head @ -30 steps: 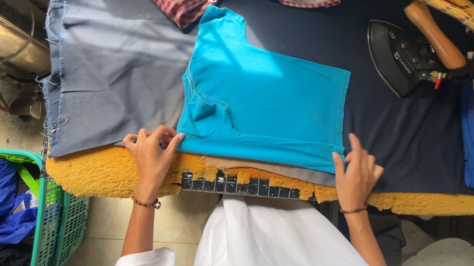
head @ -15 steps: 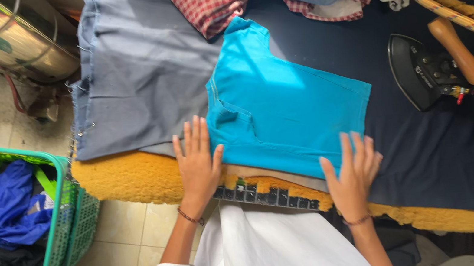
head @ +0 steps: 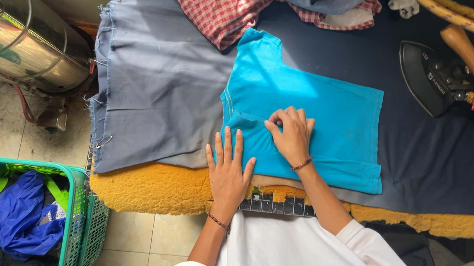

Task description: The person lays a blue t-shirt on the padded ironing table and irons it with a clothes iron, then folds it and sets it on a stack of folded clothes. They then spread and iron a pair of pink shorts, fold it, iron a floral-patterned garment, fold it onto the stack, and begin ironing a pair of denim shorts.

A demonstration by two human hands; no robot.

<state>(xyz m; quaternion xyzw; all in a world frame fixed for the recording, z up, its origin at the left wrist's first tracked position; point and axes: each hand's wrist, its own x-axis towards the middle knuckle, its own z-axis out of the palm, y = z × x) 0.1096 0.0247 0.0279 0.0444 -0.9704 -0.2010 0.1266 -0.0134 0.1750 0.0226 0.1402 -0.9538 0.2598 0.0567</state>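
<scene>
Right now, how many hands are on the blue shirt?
2. The left hand lies flat on the blue shirt at its near edge; the right hand presses it just beside.

Shirt [head: 315, 123] bright turquoise, plain. Cloth [head: 165, 93] grey-blue. Foam edge [head: 147, 190] yellow. Checked shirt [head: 219, 1] red-white at far edge. Basket [head: 82, 232] green; blue garment [head: 10, 220] inside. Iron [head: 434, 79] black, handle [head: 471, 56] brown.
</scene>
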